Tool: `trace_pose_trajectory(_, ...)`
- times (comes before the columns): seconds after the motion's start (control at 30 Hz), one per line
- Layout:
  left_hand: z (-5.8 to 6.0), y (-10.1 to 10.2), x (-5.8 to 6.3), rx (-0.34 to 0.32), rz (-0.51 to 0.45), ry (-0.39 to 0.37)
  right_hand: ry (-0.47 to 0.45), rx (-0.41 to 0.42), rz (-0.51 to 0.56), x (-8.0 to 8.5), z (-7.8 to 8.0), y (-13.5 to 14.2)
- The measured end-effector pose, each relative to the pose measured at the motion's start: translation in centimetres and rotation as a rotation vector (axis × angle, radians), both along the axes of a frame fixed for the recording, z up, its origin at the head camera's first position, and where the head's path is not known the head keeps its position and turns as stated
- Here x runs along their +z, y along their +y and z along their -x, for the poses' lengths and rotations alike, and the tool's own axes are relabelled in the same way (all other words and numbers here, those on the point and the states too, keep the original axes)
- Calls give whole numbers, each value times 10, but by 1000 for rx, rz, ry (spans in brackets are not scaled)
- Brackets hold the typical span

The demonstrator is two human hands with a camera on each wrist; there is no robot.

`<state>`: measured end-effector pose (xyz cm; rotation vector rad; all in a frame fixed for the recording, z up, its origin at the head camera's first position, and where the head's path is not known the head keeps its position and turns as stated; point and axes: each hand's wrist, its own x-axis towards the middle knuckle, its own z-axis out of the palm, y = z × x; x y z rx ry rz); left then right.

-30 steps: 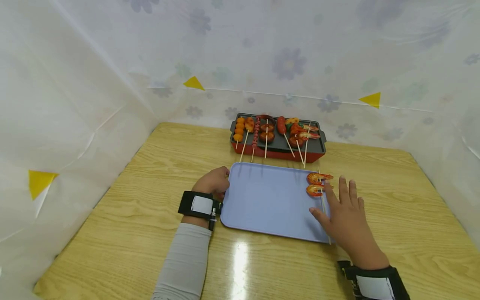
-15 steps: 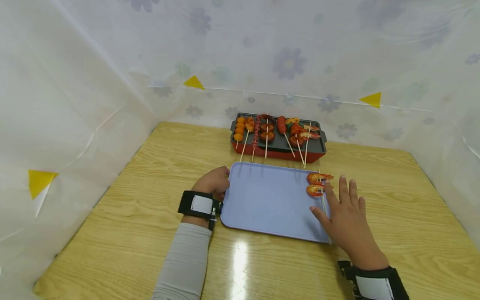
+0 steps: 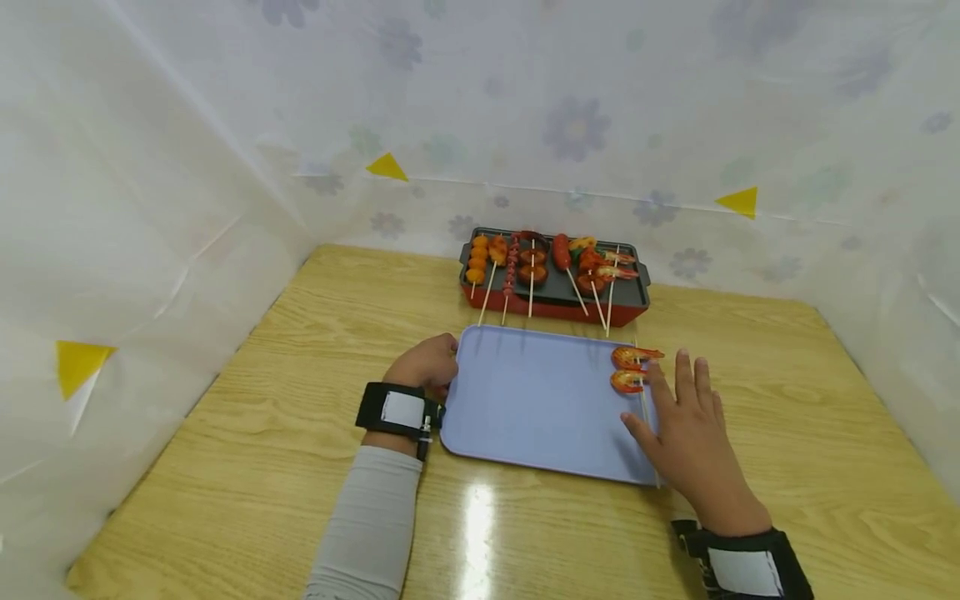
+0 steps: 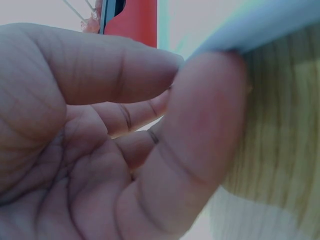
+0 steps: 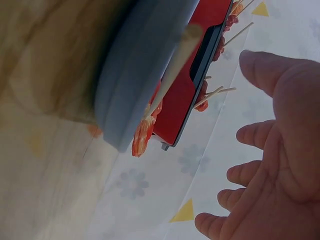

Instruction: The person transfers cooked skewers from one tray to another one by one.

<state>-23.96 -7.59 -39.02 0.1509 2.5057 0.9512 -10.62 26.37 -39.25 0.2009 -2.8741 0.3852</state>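
Observation:
A pale blue-violet rectangular tray [image 3: 536, 408] lies on the wooden table in front of me. My left hand [image 3: 426, 367] holds the tray's left edge; in the left wrist view the fingertips [image 4: 210, 85] meet at its rim. Along the tray's right side lies a shrimp skewer [image 3: 627, 382], its stick pointing toward me. Above that side my right hand [image 3: 693, 442] hovers with its fingers spread. It holds nothing, and in the right wrist view a gap separates the palm [image 5: 280, 170] from the tray edge [image 5: 130, 85].
Behind the tray stands a red grill [image 3: 525, 305] with a black top, bearing several food skewers whose sticks jut over its front. Yellow balls [image 3: 477, 260] and a red sausage [image 3: 561, 252] are among them. A flowered curtain [image 3: 577, 133] hangs close behind.
The hands and tray keep almost the same places; the right hand and the things at right appear slightly farther left in the head view.

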Motion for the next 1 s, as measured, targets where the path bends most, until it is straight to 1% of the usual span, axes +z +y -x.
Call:
trace_pose_trajectory(0.13,0,0,-1,3,-5,2,107,44,-30,-1,7,2)
trace_pose_trajectory(0.2,0,0,-2,5,-9,2,131,64,-17,2,10,4)
trace_pose_trajectory(0.27,0,1,-2,9,-16,-2,119,74,23,7,14,5)
trace_pose_trajectory(0.37,0,1,-2,15,-26,-8,64,66,87,18,19,5)
trace_pose_trajectory(0.47,-1,-1,-1,23,-35,-16,39,56,97,26,29,6)
trace_pose_trajectory(0.6,-1,-3,-1,33,-28,-18,25,41,101,31,46,6)
trace_pose_trajectory(0.7,0,-5,0,39,-18,-14,18,22,104,31,60,4)
trace_pose_trajectory(0.8,0,-4,-1,37,-24,-11,22,11,97,26,71,3)
trace_pose_trajectory(1.0,0,-1,-2,28,-47,-13,89,-4,118,16,86,3)
